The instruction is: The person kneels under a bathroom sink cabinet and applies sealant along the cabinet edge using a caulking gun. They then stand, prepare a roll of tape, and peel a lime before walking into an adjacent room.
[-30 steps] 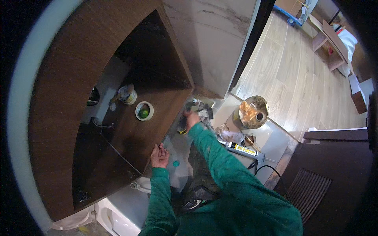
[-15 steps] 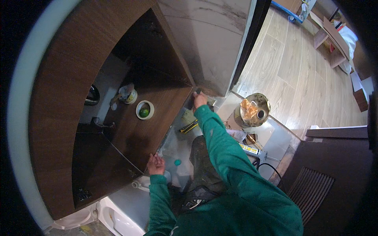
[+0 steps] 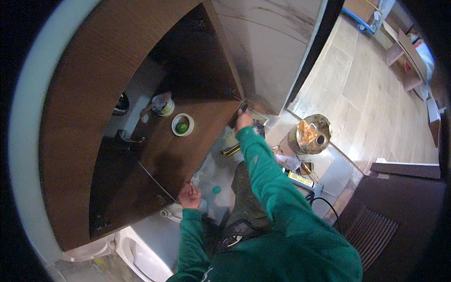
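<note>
My right hand (image 3: pixel 243 120) is closed round a small dark object (image 3: pixel 243 109), its kind not clear, by the far front corner of the brown wooden cabinet (image 3: pixel 167 160). At the near end of the cabinet's front edge, my left hand (image 3: pixel 190 195) is turned palm up, its fingers loosely bent and nothing visible in them. A black-and-yellow tool (image 3: pixel 231 150) lies on the floor beside my right forearm. Near my left hand lies a small green cap (image 3: pixel 216 190). Inside the cabinet stand a white bowl with a green item (image 3: pixel 182 126) and a white tub (image 3: pixel 164 106).
A stained metal can (image 3: pixel 315 134) stands on the floor to the right. Close to it lies a sealant cartridge gun (image 3: pixel 303 180) with a dark cable (image 3: pixel 331 207) nearby. A white ceramic fixture (image 3: pixel 141 249) is at the lower left, beside a pale pipe (image 3: pixel 170 215).
The whole view has shifted slightly, so the cabinet and floor items sit further right in the picture. Both hands remain at the cabinet's front edge, the right one still gripping the dark object.
</note>
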`<state>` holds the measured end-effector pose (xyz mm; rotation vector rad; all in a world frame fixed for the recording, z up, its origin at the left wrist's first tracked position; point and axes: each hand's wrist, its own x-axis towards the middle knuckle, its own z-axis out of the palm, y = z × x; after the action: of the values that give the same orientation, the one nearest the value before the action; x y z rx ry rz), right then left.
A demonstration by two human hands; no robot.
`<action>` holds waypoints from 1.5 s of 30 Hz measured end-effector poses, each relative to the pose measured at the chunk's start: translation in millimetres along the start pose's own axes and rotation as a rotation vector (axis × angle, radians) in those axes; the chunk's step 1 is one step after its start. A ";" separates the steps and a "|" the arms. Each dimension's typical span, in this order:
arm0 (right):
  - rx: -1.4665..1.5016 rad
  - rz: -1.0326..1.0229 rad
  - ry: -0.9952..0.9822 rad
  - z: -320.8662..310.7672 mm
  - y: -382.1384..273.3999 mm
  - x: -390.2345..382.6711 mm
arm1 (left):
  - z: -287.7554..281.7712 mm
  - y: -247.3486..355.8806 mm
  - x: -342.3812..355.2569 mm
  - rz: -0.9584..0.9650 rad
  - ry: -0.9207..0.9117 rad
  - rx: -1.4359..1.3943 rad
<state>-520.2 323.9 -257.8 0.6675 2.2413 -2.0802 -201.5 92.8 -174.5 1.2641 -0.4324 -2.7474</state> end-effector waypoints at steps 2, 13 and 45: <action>-0.378 -0.007 -0.016 20.1 34.9 -62.5 | 9.3 -9.4 2.9 0.075 0.201 -0.078; 0.851 0.262 -0.191 11.8 15.4 -45.5 | 10.0 -6.3 -16.9 0.198 0.176 0.035; -0.032 -0.050 -0.446 9.6 -14.7 -182.4 | 5.7 -25.1 2.3 0.246 0.263 0.277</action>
<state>-361.6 260.1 -191.7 0.1236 2.0457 -1.9631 -206.3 117.6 -179.9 1.4918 -0.8970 -2.3374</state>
